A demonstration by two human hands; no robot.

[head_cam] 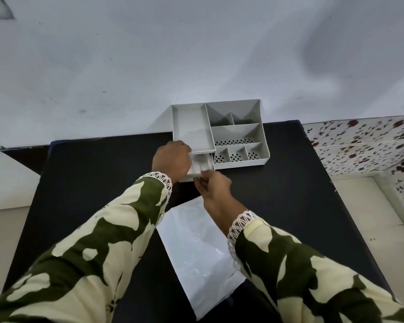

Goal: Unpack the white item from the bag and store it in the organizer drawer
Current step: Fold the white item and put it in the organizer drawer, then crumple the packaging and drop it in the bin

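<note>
Both hands meet at the grey plastic compartmented organizer's (238, 134) pulled-out boxy drawer (200, 167): left hand (172, 159) curled over its side, right hand (214, 186) pinching its front edge; the white item inside looks blurred, perhaps papery. A flat glossy white plastic bag (196, 248) lies on the matte black table (79, 183).

**Matt plastic, glossy film, printed cloth**

The organizer (236, 134) looks like smooth, matt grey-white plastic, with perforated floors in its right compartments. The bag (196, 250) is thin, glossy white plastic film, creased. The table (91, 178) is matt black. Both sleeves (103, 241) are soft printed cloth with lace cuffs.
</note>
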